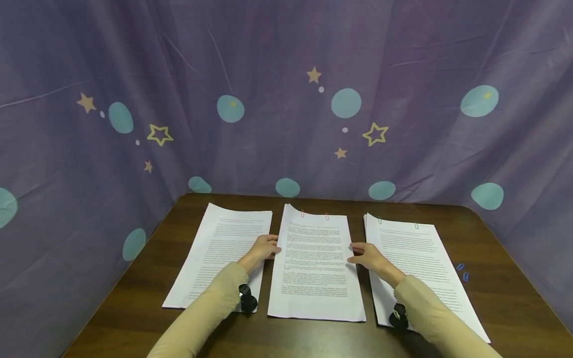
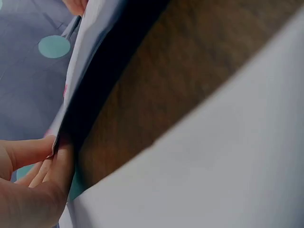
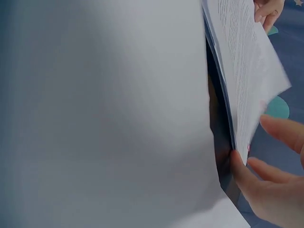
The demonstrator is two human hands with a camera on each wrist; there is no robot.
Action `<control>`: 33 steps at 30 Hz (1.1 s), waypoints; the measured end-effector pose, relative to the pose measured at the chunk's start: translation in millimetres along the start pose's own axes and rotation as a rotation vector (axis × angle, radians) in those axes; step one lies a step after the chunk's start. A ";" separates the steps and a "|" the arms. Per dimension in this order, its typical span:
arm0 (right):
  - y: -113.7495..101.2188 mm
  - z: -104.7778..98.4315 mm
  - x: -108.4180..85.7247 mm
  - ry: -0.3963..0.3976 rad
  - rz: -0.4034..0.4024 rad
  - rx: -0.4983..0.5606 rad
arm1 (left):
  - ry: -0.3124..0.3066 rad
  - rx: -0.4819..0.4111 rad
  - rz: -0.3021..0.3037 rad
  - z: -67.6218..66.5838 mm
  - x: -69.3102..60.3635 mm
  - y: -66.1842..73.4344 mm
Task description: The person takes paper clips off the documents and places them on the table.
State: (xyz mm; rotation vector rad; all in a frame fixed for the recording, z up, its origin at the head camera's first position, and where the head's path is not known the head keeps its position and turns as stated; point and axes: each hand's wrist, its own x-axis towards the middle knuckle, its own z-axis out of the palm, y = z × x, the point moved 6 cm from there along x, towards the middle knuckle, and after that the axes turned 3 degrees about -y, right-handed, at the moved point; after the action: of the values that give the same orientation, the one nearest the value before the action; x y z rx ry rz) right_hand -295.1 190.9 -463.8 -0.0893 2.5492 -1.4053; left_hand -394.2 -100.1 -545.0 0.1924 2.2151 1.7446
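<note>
A stack of printed paper (image 1: 315, 268) lies between my two hands, with two red paper clips (image 1: 327, 217) at its far edge. My left hand (image 1: 265, 247) pinches its left edge. In the left wrist view the thumb (image 2: 35, 151) is on top and the fingers are underneath, and this edge looks raised off the table. At the right edge, my right hand (image 1: 369, 256) touches the paper with its fingertips. The right wrist view shows the right thumb (image 3: 285, 130) apart from the sheets.
Another printed stack (image 1: 224, 258) lies to the left, partly under my left forearm. The right-hand stack (image 1: 416, 263) carries two green paper clips (image 1: 416, 225). Two blue paper clips (image 1: 465, 277) lie on the brown table (image 1: 506, 298) beyond it. A purple curtain (image 1: 286, 149) hangs behind.
</note>
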 end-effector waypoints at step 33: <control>-4.6 -20.8 -19.0 0.199 0.001 0.375 | 0.192 -0.097 0.042 5.5 -81.9 89.6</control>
State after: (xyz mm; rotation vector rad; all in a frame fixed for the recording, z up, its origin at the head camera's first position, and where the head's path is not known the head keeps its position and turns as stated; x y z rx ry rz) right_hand -281.7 208.8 -446.0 0.1205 2.3777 -1.9509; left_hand -323.1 -97.0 -446.5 0.0504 2.2638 1.9629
